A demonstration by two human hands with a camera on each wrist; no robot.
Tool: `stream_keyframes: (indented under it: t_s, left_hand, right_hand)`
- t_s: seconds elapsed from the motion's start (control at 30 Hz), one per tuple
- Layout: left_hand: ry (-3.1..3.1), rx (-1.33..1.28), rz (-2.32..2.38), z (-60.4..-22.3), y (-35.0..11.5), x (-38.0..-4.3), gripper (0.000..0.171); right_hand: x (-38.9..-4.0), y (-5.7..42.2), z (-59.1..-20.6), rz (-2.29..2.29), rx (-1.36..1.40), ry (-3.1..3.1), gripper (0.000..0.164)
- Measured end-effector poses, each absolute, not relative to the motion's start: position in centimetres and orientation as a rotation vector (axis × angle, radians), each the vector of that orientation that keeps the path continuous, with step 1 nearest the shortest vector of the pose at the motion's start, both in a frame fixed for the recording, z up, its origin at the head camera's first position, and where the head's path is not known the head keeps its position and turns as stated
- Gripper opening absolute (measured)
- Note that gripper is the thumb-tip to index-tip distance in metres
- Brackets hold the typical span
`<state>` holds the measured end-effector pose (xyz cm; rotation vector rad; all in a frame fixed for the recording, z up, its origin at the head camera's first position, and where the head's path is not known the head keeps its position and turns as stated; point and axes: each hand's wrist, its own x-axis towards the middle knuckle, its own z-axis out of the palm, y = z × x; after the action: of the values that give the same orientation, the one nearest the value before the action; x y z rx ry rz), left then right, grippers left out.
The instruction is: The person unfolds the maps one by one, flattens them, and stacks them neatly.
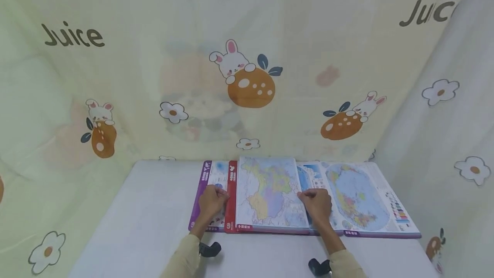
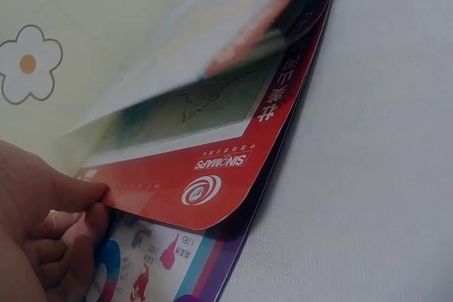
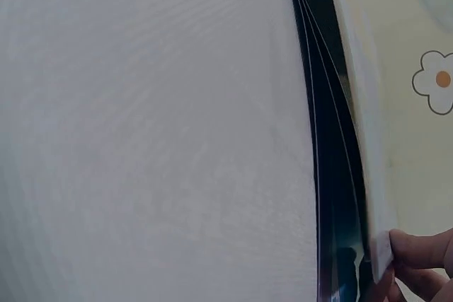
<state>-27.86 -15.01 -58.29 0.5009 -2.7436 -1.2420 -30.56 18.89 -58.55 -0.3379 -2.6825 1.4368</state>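
A red-edged map [image 1: 230,203] lies over a larger purple-edged world map [image 1: 359,200]. Its upper leaf, a coloured map panel [image 1: 266,196], stands partly raised from the red layer. My left hand [image 1: 211,203] pinches the red border between thumb and finger; the left wrist view shows the red corner [image 2: 202,192] close to that thumb. On the other side, my right hand [image 1: 318,204] pinches the panel's right edge. The right wrist view shows the lifted edge [image 3: 382,256] between its fingertips, with dark layers [image 3: 333,175] underneath.
A white table [image 1: 146,209] carries the maps, which reach near its right side. Behind it hangs a pale curtain [image 1: 135,76] printed with rabbits, fruit and flowers. Another curtain [image 1: 444,132] hangs along the right. A dark strap device [image 1: 210,249] sits at the left wrist.
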Motion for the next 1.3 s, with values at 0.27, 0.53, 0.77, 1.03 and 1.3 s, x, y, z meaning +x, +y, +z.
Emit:
stream_keyframes:
  t_s: [0.27, 0.53, 0.77, 1.03, 1.3]
  left_hand:
    - [-2.742, 0.504, -1.265, -57.5, -15.1, -28.6, 0.014]
    - [-2.722, 0.507, -1.287, -57.2, -14.8, -28.6, 0.015]
    - [-2.721, 0.523, -1.27, -56.9, -14.8, -28.4, 0.014]
    - [-2.723, 0.546, -1.28, -57.1, -14.9, -27.9, 0.015]
    - [-2.698, 0.491, -1.308, -56.9, -15.2, -27.7, 0.013]
  right_hand:
    - [-31.5, 19.2, -57.3, 1.452, -0.384, -2.623, 0.022]
    - [-32.0, 20.8, -56.3, 1.449, -0.441, -2.592, 0.018]
    - [-31.7, 23.0, -55.5, 1.444, -0.446, -2.572, 0.019]
    - [-31.2, 25.3, -55.2, 1.419, -0.5, -2.579, 0.021]
    - [-30.6, 28.1, -54.7, 1.407, -0.59, -2.588, 0.033]
